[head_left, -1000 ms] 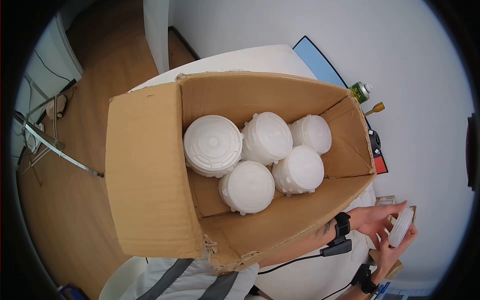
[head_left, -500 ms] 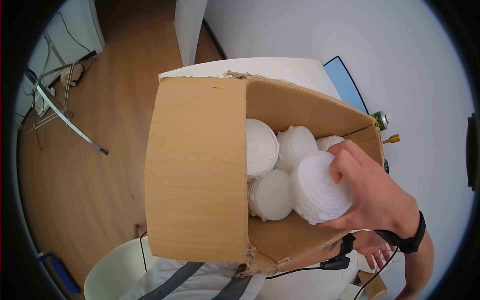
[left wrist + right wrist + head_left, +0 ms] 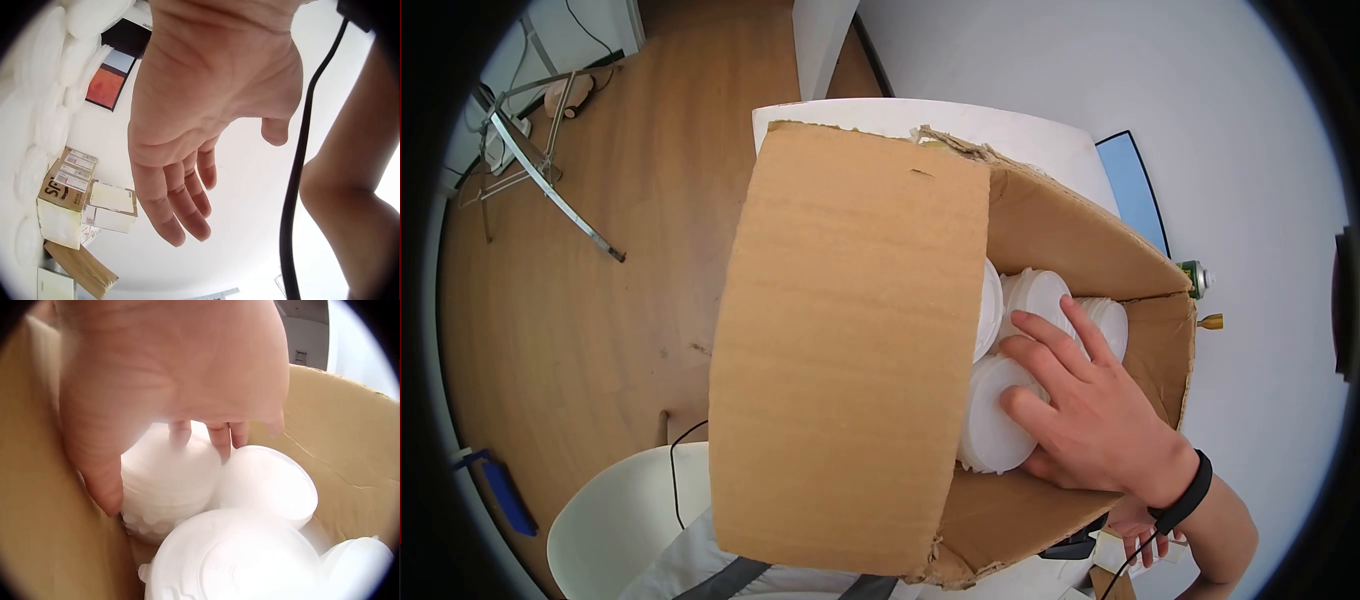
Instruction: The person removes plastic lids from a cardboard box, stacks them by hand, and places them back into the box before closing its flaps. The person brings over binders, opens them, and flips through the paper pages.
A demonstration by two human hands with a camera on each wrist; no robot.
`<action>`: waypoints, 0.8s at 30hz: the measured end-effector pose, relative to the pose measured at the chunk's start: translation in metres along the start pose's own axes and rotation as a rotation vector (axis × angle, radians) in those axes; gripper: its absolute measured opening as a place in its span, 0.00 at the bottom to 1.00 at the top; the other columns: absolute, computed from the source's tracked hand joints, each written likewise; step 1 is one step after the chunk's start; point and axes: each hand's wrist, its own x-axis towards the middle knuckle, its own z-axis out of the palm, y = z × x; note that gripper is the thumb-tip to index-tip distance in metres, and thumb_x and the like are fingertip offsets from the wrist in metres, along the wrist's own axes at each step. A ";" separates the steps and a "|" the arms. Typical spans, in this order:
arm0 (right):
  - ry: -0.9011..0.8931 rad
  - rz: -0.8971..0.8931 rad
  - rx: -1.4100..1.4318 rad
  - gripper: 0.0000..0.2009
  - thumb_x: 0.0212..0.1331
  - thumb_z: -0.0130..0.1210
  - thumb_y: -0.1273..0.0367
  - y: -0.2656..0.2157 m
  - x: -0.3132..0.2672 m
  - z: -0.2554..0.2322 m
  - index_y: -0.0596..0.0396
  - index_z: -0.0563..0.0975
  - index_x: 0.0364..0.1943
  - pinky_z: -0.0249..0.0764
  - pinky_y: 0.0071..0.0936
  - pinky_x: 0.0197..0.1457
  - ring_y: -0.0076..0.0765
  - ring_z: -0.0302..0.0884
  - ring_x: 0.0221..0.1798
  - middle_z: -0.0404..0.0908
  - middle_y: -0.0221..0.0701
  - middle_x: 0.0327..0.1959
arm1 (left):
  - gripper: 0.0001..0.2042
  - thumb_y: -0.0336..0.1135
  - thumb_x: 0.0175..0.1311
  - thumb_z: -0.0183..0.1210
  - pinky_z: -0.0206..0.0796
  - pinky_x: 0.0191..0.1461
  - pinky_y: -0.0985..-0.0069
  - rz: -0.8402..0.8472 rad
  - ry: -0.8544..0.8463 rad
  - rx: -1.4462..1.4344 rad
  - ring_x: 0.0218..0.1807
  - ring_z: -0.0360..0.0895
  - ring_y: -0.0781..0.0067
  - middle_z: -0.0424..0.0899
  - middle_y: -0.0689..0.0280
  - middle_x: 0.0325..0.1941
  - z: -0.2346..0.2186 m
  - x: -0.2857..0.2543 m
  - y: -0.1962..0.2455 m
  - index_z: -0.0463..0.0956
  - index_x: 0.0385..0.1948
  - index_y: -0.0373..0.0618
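My right hand (image 3: 1095, 415) is inside the cardboard box (image 3: 850, 340), its fingers spread over several stacks of round white lids. In the right wrist view the thumb (image 3: 103, 490) lies along the side of one lid stack (image 3: 169, 481), and fingertips reach over its far side. A second lid stack (image 3: 995, 425) sits by the index finger, and more lie farther in the box (image 3: 1105, 325). Outside the box, my left hand (image 3: 206, 94) hangs with loosely straight fingers and nothing in them. The box wall hides part of it in the head view.
Left of the left hand, white lids (image 3: 40, 56) and small cartons (image 3: 109, 206) rest on the white table. A spray can (image 3: 1195, 280) and a brass-coloured piece (image 3: 1212, 322) stand past the box's far end. A black cable (image 3: 300, 150) runs by the left wrist.
The hands were together on a thin lid stack at the right. The right hand then carried a lid stack into the box and now has its fingers spread there. The view has shifted left.
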 end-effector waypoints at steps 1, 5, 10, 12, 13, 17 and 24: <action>-0.026 0.025 0.043 0.22 0.36 0.72 0.66 0.002 0.000 -0.003 0.50 0.71 0.36 0.55 0.64 0.79 0.54 0.66 0.72 0.75 0.42 0.56 | 0.32 0.65 0.66 0.54 0.74 0.50 0.50 0.018 0.031 0.031 0.47 0.82 0.50 0.77 0.54 0.54 -0.004 -0.002 0.000 0.70 0.56 0.44; -0.010 0.013 0.100 0.26 0.31 0.75 0.66 0.006 0.002 -0.003 0.49 0.72 0.37 0.49 0.66 0.82 0.56 0.64 0.73 0.75 0.40 0.58 | 0.30 0.62 0.66 0.55 0.74 0.50 0.50 0.099 0.145 0.173 0.47 0.81 0.49 0.77 0.54 0.53 -0.022 -0.009 0.000 0.71 0.54 0.43; 0.000 -0.035 0.022 0.25 0.34 0.75 0.65 0.008 -0.005 0.002 0.46 0.73 0.39 0.47 0.68 0.82 0.54 0.64 0.74 0.76 0.39 0.59 | 0.28 0.60 0.67 0.56 0.74 0.49 0.50 0.187 0.286 0.353 0.47 0.81 0.48 0.78 0.54 0.52 -0.041 -0.020 0.000 0.71 0.53 0.43; 0.000 -0.049 -0.008 0.25 0.35 0.75 0.65 0.008 -0.008 0.000 0.45 0.73 0.39 0.47 0.68 0.82 0.53 0.64 0.74 0.76 0.39 0.59 | 0.27 0.58 0.67 0.57 0.73 0.49 0.50 0.220 0.340 0.430 0.47 0.81 0.47 0.78 0.54 0.51 -0.048 -0.025 0.000 0.71 0.53 0.43; -0.007 -0.039 -0.011 0.23 0.38 0.74 0.65 0.008 -0.010 -0.003 0.45 0.73 0.40 0.47 0.67 0.82 0.52 0.64 0.74 0.76 0.39 0.60 | 0.26 0.58 0.67 0.57 0.73 0.49 0.50 0.234 0.364 0.468 0.47 0.81 0.47 0.78 0.54 0.51 -0.050 -0.028 0.001 0.72 0.52 0.43; 0.074 -0.018 -0.041 0.16 0.48 0.69 0.66 0.007 -0.018 0.001 0.46 0.75 0.39 0.51 0.62 0.81 0.50 0.65 0.74 0.77 0.39 0.57 | 0.25 0.56 0.67 0.58 0.73 0.48 0.50 0.269 0.282 0.611 0.47 0.81 0.46 0.78 0.54 0.50 -0.033 -0.019 -0.010 0.72 0.51 0.42; 0.234 0.249 0.082 0.06 0.57 0.61 0.69 0.002 -0.099 -0.058 0.55 0.78 0.32 0.75 0.39 0.51 0.36 0.82 0.46 0.82 0.32 0.34 | 0.22 0.51 0.68 0.60 0.73 0.47 0.50 0.355 -0.231 0.629 0.47 0.80 0.44 0.78 0.54 0.48 0.129 0.021 -0.093 0.73 0.49 0.41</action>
